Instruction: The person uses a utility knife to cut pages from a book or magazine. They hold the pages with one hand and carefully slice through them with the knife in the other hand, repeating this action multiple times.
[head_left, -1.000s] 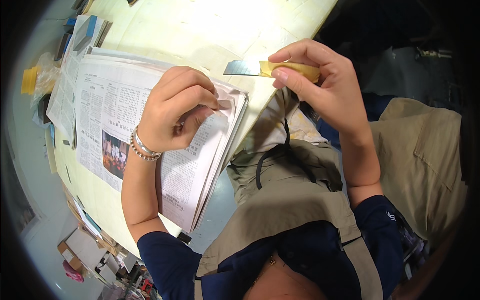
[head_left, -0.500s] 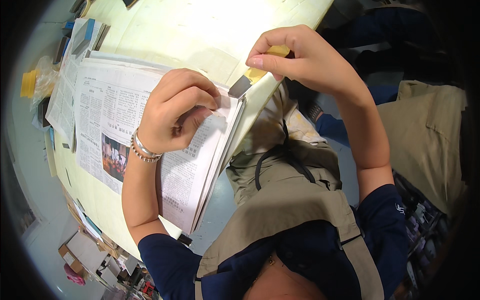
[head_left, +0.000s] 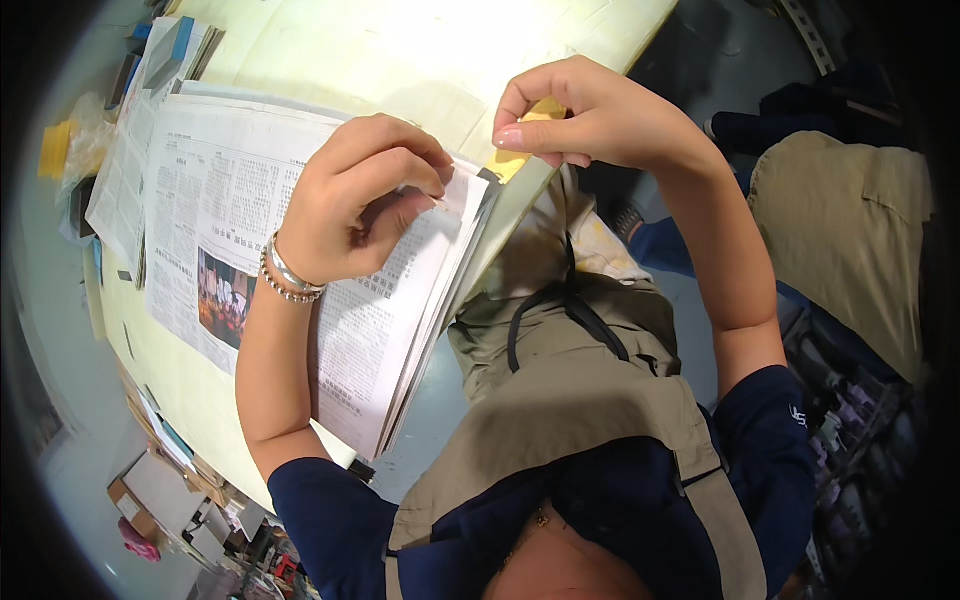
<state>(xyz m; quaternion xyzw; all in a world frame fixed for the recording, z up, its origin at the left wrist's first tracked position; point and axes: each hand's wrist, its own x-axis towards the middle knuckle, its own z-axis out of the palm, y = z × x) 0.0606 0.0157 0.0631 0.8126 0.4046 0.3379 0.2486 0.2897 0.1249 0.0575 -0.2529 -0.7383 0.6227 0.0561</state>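
A stack of newspaper sheets (head_left: pixel 385 330) lies along the table's near edge. Above its upper right corner is my left hand (head_left: pixel 370 200), fingers curled and thumb drawn in toward them; whatever is at the fingertips is too small to name. My right hand (head_left: pixel 590 115) hovers just past that corner, thumb and index finger pinched together. I cannot make out what, if anything, they hold. A yellow piece (head_left: pixel 512 163) lies at the table edge, partly behind the right fingers. At the newspaper's corner sits a small dark grey piece (head_left: pixel 489 175), mostly edge-on.
The pale table (head_left: pixel 300 50) stretches away from me. More newspaper (head_left: pixel 125 210), a blue-grey block (head_left: pixel 170 50) and a yellow-lidded container (head_left: pixel 55 150) in clear plastic stand at left. A person in khaki (head_left: pixel 840 230) is at right, beside shelving packed with items (head_left: pixel 850 450).
The dark grey piece at the newspaper corner, earlier showing a broad face, now shows only a sliver. My left hand has shifted slightly up. The person at right has moved.
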